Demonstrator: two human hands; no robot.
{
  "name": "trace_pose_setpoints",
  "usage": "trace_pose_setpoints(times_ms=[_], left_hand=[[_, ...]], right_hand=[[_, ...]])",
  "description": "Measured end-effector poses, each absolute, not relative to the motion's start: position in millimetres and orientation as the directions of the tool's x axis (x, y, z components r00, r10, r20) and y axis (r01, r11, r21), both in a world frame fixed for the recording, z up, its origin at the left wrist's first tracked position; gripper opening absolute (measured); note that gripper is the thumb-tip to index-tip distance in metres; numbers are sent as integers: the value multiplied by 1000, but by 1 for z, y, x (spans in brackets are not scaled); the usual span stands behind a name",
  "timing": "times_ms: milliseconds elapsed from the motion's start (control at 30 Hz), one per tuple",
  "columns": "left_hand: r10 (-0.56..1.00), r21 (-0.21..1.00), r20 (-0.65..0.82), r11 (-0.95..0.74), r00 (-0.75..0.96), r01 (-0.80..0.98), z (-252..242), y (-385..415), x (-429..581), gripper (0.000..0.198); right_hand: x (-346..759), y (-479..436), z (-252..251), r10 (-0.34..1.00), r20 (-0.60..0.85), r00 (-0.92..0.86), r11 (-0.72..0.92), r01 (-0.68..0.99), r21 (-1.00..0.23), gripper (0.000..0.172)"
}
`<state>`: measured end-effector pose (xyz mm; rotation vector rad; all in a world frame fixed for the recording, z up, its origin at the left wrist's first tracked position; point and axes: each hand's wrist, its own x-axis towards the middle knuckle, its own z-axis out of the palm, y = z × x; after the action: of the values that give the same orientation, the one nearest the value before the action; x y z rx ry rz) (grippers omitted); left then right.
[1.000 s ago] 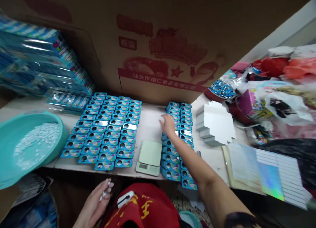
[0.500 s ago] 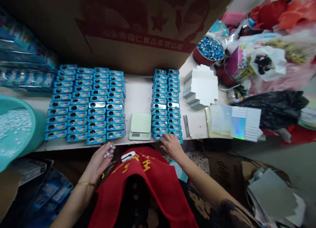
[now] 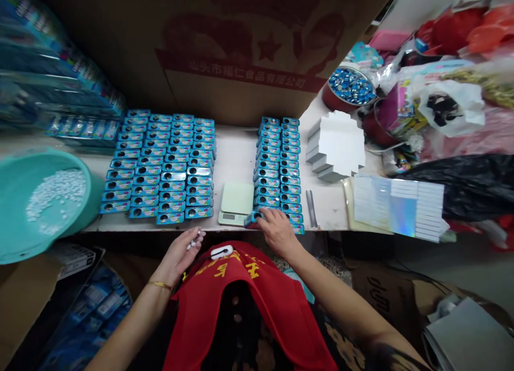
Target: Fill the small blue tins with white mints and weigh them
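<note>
My right hand (image 3: 277, 231) is closed on a small blue box (image 3: 254, 219) at the near end of the right-hand rows, tilting it beside the scale. My left hand (image 3: 183, 250), palm up at the table's front edge, has its fingers curled round several small white pellets (image 3: 193, 242). Just to the left of the held box lies a pale green digital scale (image 3: 236, 199) with nothing on its plate. Two rows of blue boxes (image 3: 268, 157) with dark round holes stand right of the scale, and several more rows (image 3: 172, 170) stand left of it.
At the left stands a turquoise basin (image 3: 86, 216) of white pellets. Stacked white cards (image 3: 341, 143), a metal strip (image 3: 311, 207) and shiny sheets (image 3: 401, 202) lie to the right. Behind them is a bowl of blue caps (image 3: 350, 86). A large carton (image 3: 241, 100) borders the table's back.
My right hand has gripped the nearest blue box and drawn it left, tilting it beside the scale. The left hand still cups its pellets. The whole view has shifted rightward in the picture.
</note>
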<state>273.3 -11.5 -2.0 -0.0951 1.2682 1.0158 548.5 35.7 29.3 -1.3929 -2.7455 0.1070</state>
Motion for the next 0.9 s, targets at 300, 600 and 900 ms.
trace_pose_setpoints(times_ms=[300,600,900], left_hand=[[550,440,-827,505,-116,-742,4,-13,273,16],[516,395,-844,420,-143,-817,-3,-10,257,17],[463,336,-876,380,-137,-862,-4,0,251,16]], right_hand=[[484,96,-1,726,-63,-685,676,727,-116,21],[552,100,-11,925,152,-348,377,795,-475,26],[578,100,-9,955,199,-219,290,819,-495,25]])
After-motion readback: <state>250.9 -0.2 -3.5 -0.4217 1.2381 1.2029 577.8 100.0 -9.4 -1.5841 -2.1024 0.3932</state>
